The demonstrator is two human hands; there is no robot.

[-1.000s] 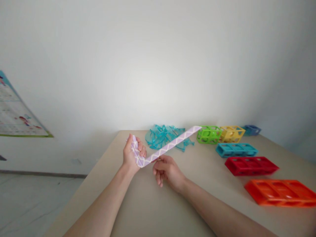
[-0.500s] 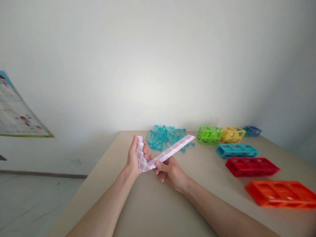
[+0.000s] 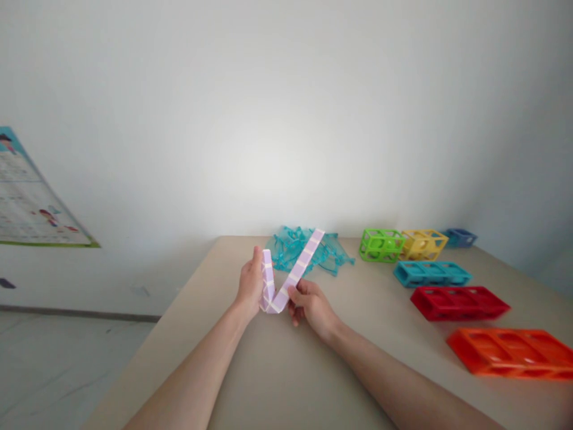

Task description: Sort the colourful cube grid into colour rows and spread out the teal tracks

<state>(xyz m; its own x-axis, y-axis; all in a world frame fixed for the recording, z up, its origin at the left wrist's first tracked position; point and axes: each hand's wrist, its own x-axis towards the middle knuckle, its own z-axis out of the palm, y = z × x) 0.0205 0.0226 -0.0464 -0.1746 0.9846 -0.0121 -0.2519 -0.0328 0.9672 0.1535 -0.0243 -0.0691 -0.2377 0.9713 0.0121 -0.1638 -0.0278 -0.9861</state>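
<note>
A purple and white snake puzzle (image 3: 299, 267), bent into a narrow V, is held above the table between both hands. Its short arm stands nearly upright against the palm of my left hand (image 3: 250, 283), which is closed round it, with the fingers mostly hidden behind. My right hand (image 3: 314, 306) pinches the lower part of the long arm between thumb and fingers. That long arm slants up to the right, its tip in front of a crumpled turquoise mesh (image 3: 286, 242) on the table.
On the right of the beige table (image 3: 277, 382) lie open plastic frames: green (image 3: 381, 245), yellow (image 3: 424, 244), blue (image 3: 461, 237), turquoise (image 3: 432, 273), red (image 3: 460, 303) and orange (image 3: 514, 352). A white wall (image 3: 268, 119) rises behind; a poster (image 3: 36, 197) hangs at left.
The long arm of the snake puzzle has swung up and leftward, so the V is narrower. The short arm has turned a little in my left hand. Both hands keep their hold.
</note>
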